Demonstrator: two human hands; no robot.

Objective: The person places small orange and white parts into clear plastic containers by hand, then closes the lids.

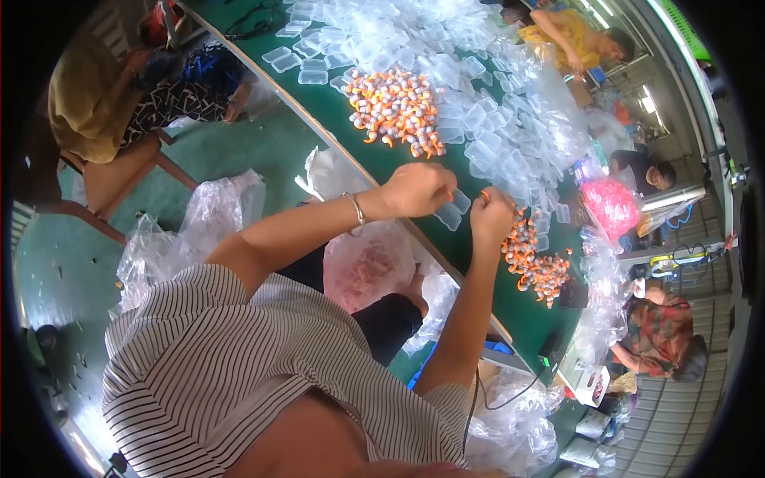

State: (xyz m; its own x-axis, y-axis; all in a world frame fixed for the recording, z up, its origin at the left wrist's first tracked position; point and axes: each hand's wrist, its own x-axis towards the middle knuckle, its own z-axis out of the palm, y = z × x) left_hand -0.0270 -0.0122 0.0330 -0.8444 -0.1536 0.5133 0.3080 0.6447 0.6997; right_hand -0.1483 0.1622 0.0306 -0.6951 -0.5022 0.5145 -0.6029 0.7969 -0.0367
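While both forearms reach from the lower edge over a long green table [362, 151], the head view shows the left hand [416, 190] curled into a loose fist, fingers together above a small clear plastic case [451, 213] lying at the table's near edge; whether it pinches anything cannot be told. A silver bracelet [357, 210] sits on that wrist. The right hand [492, 213] is also closed, its fingertips pinched on a small orange piece [484, 194]. Just beside the right hand lies a pile of orange and grey earplugs [538, 261]. A larger earplug pile [396, 109] sits farther along, bordered by a heap of clear cases [486, 103]. A pink bag [612, 207] rests beyond.
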